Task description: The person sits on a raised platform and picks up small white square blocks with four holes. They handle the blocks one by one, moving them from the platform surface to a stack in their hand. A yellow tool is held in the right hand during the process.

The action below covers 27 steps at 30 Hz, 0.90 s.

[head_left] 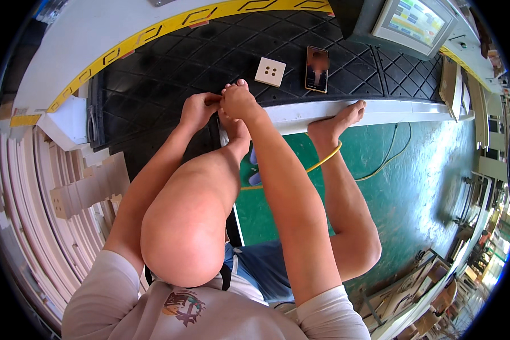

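Note:
My left knee is bent up, and its bare foot rests at the edge of a black quilted-pattern mat. My right hand is closed over the front of that foot, with toes showing past the fingers. Close against it, my left hand is curled, thumb and fingertips pinched together beside the toes; whatever they may hold is hidden. To the right on the mat lie a small cream square block with several dark holes and a phone with a lit screen.
A machine screen stands at upper right, and a yellow-and-black strip curves behind the mat. My other bare foot rests on the white ledge. Stacked pale boards fill the left. A yellow hose hangs above the green floor.

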### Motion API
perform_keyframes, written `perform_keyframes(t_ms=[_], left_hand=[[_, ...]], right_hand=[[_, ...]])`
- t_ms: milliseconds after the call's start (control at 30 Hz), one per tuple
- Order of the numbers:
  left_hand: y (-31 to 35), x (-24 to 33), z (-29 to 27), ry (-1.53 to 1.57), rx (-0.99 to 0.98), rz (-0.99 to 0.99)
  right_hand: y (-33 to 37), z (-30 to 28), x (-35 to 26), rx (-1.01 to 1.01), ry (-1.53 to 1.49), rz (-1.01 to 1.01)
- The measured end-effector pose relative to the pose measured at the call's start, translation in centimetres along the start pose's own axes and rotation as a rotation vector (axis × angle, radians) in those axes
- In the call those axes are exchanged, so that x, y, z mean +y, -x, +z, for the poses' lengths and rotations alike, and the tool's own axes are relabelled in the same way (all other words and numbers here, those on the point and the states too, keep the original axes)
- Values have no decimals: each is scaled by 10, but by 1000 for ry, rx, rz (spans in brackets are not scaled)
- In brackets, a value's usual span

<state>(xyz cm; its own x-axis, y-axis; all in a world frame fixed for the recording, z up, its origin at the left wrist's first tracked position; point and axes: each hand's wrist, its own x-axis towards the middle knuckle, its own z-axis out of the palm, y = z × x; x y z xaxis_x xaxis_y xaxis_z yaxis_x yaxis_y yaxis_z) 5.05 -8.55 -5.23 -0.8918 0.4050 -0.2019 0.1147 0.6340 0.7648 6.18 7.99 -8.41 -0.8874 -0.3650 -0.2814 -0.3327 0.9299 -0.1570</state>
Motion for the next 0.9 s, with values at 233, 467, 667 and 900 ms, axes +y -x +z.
perform_keyframes(t_ms=[233,467,667,900], left_hand=[[-1,8,3,-48,-19,42],[-6,0,14,39,15,65],[-15,-5,10,187,-34,-65],[-14,-9,33,116,205,-62]], right_hand=[[10,4,2,180,-124,95],[19,11,-6,265,-373,328],[107,6,-30,509,-903,336],[191,40,-87,-5,-711,362]])
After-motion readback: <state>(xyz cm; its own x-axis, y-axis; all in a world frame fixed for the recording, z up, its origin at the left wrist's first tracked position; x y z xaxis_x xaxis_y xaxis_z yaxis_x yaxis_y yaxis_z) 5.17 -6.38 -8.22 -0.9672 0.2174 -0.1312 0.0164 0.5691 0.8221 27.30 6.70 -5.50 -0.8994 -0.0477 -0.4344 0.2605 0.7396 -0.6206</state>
